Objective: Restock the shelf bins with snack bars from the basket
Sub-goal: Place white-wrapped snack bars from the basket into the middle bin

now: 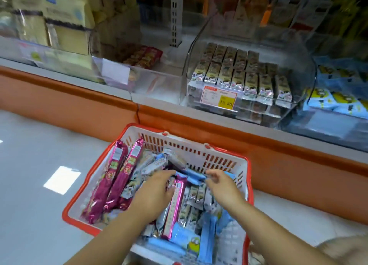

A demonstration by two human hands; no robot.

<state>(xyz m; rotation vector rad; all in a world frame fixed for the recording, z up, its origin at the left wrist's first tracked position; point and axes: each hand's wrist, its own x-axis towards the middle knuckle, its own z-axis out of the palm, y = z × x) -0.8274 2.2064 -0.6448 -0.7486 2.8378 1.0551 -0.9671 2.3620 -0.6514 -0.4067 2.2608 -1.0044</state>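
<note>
White slotted basket (191,151) with a red-orange rim; shiny magenta packs (109,181), pale blue packs (185,238) printed with a yellow cartoon figure, and olive-and-silver bars (196,195) inside. The clear shelf bin (302,65) shows olive bars (237,75) with white-and-blue ends, its price tag (219,99) red, white and yellow. An orange band (69,97) trims the shelf (59,74); the floor (23,185) is grey.

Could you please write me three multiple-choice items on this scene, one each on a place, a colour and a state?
1. The price tag sits on: A the floor; B the front of the clear bin; C a hook.
2. The basket has a rim that is: A green; B red; C black.
3. The clear bin is: A empty; B tipped over; C stocked with rows of bars.
Answers: 1 B, it sits on the bin's front wall; 2 B, the rim shows red; 3 C, bars fill it in rows.
</note>
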